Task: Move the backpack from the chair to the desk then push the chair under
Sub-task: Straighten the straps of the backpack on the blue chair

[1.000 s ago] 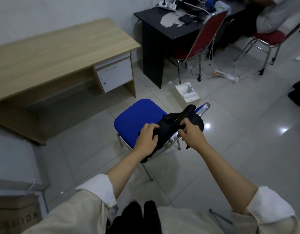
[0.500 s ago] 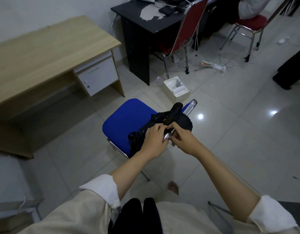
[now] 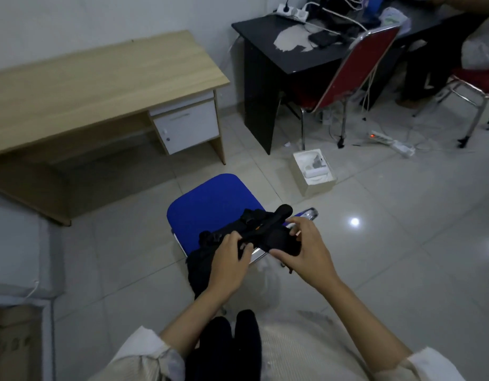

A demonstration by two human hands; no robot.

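A black backpack point(image 3: 265, 229) hangs over the chrome backrest of a blue-seated chair point(image 3: 210, 210) in the middle of the floor. My left hand point(image 3: 229, 257) is closed on the backpack's top near its left side. My right hand point(image 3: 303, 248) grips the pack's right end, thumb under it, fingers spread over the top. Part of the pack droops behind the backrest toward me point(image 3: 199, 268). The light wooden desk point(image 3: 100, 78) stands at the far left, its top bare, with a white drawer unit point(image 3: 187, 127) on its right side.
A black desk point(image 3: 292, 50) with cables and a power strip stands at the back right, a red chair point(image 3: 358, 70) against it. An open white box point(image 3: 314, 171) lies on the tiles just beyond the blue chair. A power strip point(image 3: 389, 140) and cords trail on the floor.
The view has tilted and shifted. My hands have spread slightly along the backpack's top; the right one has slid to the pack's right end. The pack stays on the backrest.
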